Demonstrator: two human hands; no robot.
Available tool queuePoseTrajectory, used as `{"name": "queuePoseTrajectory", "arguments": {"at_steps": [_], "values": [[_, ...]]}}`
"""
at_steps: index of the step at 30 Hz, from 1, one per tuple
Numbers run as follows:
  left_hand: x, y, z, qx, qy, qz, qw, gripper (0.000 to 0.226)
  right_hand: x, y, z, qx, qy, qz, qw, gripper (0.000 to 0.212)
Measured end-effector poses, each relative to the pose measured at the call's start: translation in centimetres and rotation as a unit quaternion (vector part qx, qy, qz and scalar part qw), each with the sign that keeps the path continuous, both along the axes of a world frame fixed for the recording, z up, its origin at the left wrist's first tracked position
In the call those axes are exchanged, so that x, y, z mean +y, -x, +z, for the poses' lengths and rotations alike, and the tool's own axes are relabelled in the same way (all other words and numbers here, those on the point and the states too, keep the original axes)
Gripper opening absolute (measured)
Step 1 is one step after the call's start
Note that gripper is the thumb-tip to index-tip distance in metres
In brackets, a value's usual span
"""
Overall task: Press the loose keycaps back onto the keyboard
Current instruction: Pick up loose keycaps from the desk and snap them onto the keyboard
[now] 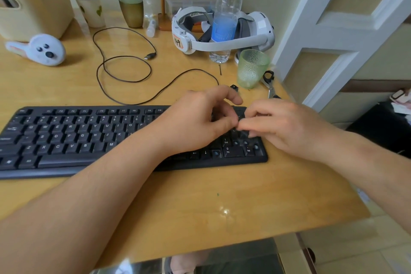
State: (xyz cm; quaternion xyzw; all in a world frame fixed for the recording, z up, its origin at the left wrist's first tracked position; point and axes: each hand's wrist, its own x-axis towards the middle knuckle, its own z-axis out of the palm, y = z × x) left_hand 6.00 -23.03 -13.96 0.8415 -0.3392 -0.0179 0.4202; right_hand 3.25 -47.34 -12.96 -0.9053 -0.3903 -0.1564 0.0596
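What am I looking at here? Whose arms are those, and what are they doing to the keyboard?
There is only one picture, taken by a camera worn on a person's head, so you see their own two arms reaching forward. The left hand and the right hand meet over the number keys at the right end of a black keyboard on a wooden desk. Some spots there show bare sockets where keycaps are missing. The fingertips come together, but whether they pinch a keycap is hidden. One loose keycap lies behind the hands. Also on the desk are a green cup, a water bottle, a white headset, scissors and the keyboard's cable.
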Motion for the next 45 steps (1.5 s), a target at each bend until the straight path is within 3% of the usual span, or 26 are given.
{"name": "queuePoseTrajectory", "arguments": {"at_steps": [4,8,11,13,16,17,21,32,38,41,45], "values": [[-0.4,0.2,0.4,0.099,0.067,-0.022,0.993,0.034,0.8,0.4,-0.4,-0.018,-0.161,-0.023,0.987,0.019],[-0.7,0.7,0.4,0.154,0.122,-0.029,0.98,0.024,1.8,0.8,-0.8,-0.032,-0.194,-0.023,0.98,0.018],[-0.7,0.7,0.4,0.159,0.126,-0.021,0.979,0.03,1.8,1.0,-0.5,0.041,-0.24,-0.051,0.969,0.026],[-0.7,0.6,0.1,0.126,0.111,-0.003,0.986,0.034,2.0,1.3,0.1,0.171,-0.339,-0.124,0.917,0.03],[-0.7,0.4,-0.3,0.023,0.067,0.036,0.997,0.035,2.5,1.4,1.0,0.325,-0.427,-0.218,0.815,0.009],[-0.7,0.5,-0.4,-0.008,0.061,0.045,0.997,0.033,2.7,1.5,1.2,0.352,-0.434,-0.236,0.795,0.003],[-0.8,0.6,-0.4,-0.101,0.043,0.074,0.991,0.024,3.8,1.7,1.6,0.383,-0.459,-0.27,0.755,0.01],[-1.1,0.6,-0.4,-0.201,0.039,0.089,0.975,0.02,5.4,1.9,3.1,0.381,-0.426,-0.333,0.75,0.008],[-1.3,0.7,-0.6,-0.197,0.063,0.091,0.974,0.018,5.8,2.1,3.9,0.367,-0.407,-0.354,0.757,0.005],[-1.1,0.8,-0.4,-0.169,0.067,0.064,0.981,0.021,5.6,2.1,4.4,0.369,-0.354,-0.37,0.776,0.004],[-0.3,-0.2,-0.4,-0.13,0.003,0.03,0.991,0.027,4.4,1.6,5.3,0.391,-0.24,-0.411,0.788,0.01]]}}
